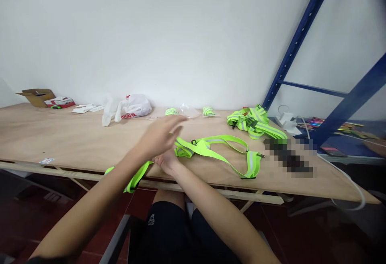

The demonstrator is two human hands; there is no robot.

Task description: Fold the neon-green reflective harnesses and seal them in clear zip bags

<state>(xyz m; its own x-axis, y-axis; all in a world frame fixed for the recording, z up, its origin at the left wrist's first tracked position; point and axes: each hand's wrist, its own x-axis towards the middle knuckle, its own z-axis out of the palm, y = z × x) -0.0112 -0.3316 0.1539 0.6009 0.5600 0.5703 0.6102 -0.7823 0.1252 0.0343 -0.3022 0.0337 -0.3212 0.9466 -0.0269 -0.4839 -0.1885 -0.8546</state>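
A neon-green reflective strap harness point(211, 151) with a silver-grey stripe and black buckles lies looped on the table in front of me. Its other end point(137, 179) hangs over the front edge to the left. My right hand point(166, 162) is closed on the strap near the edge, its fingers partly hidden behind my left forearm. Above it, my left hand point(159, 135) crosses over, slightly blurred, with fingers stretched out to the right. The strap passes close under those fingertips; I see nothing gripped in them.
Behind lie a tangled pile of green straps point(251, 121), two bagged strap rolls point(208, 111) point(171, 111), a white plastic bag point(135, 106) and a cardboard box point(37, 97). A blue metal frame point(297, 43) rises at right, near a white charger point(288, 122) and cable.
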